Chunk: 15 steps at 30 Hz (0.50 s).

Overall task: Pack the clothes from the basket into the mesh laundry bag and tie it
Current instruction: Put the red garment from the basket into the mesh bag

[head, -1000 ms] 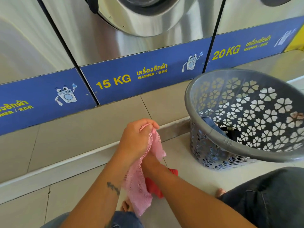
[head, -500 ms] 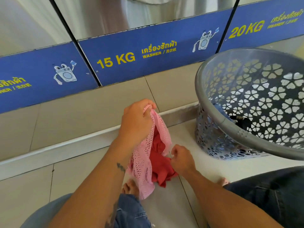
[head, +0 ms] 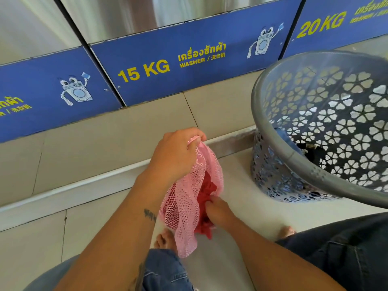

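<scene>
Gripping mesh bag [head: 184, 206] rim, left hand [head: 174, 156]; right hand [head: 218, 211] below, clutching red garment [head: 206, 191]

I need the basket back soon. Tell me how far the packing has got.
Done: nothing fully. In hand: left hand holds the bag open; right hand pushes a red garment in. Left: dark clothes remain in the basket; bag untied.
</scene>
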Each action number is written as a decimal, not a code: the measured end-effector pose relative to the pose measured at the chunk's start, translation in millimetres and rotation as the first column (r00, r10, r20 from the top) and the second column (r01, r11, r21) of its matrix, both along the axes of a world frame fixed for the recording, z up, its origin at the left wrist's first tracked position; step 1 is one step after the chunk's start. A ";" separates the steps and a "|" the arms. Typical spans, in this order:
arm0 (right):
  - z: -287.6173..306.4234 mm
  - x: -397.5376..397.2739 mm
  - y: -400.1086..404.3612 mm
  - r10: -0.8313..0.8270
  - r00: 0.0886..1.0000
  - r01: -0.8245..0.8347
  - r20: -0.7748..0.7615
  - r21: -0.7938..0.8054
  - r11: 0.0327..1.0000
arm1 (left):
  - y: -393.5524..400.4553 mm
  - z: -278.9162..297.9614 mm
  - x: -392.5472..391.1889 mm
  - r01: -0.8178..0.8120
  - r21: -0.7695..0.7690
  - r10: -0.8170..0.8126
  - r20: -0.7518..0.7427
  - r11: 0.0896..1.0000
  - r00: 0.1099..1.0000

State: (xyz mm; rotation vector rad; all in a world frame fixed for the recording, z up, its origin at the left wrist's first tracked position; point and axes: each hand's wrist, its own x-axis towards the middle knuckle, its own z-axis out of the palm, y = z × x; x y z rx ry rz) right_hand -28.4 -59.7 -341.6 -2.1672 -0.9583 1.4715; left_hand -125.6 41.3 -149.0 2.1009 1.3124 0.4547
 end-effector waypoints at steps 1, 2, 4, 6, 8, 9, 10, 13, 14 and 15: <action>14.8 -3.9 5.9 -0.041 0.998 0.043 -0.052 0.044 0.998 | -1.4 1.1 -1.6 0.008 0.003 -0.008 -0.010 1.000 1.000; 27.7 -9.8 14.7 -0.099 0.987 0.110 -0.128 0.079 0.991 | -2.6 2.9 -3.3 0.013 0.010 -0.013 -0.010 1.000 1.000; 52.2 -23.1 31.8 -0.193 0.949 0.235 -0.250 0.149 0.961 | -3.7 9.8 -6.4 0.005 0.026 -0.006 0.014 1.000 1.000; 70.0 -34.8 49.7 -0.233 0.946 0.295 -0.226 0.299 0.907 | -4.7 20.4 -9.7 -0.021 0.023 0.020 0.062 1.000 0.998; 82.0 -42.5 59.4 -0.160 0.970 0.221 -0.181 0.396 0.891 | -4.2 30.6 -14.9 -0.083 -0.027 0.087 0.167 0.996 0.982; 82.0 -44.3 62.2 -0.046 0.988 0.100 -0.145 0.391 0.915 | -3.2 35.1 -18.5 -0.125 -0.060 0.136 0.226 0.990 0.965; 78.8 -45.4 63.8 0.090 0.991 -0.049 -0.097 0.365 0.930 | -2.0 38.8 -22.6 -0.168 -0.087 0.186 0.276 0.982 0.943; 65.5 -39.5 61.1 0.295 0.942 -0.324 0.160 0.204 0.924 | 1.7 46.9 -34.3 -0.257 -0.105 0.278 0.331 0.961 0.902; 62.0 -34.6 60.6 0.303 0.928 -0.345 0.219 0.189 0.919 | 2.6 49.5 -36.4 -0.271 -0.098 0.288 0.334 0.957 0.897; 60.8 -27.8 60.3 0.322 0.903 -0.381 0.284 0.184 0.906 | 3.4 51.9 -37.3 -0.280 -0.089 0.293 0.339 0.956 0.894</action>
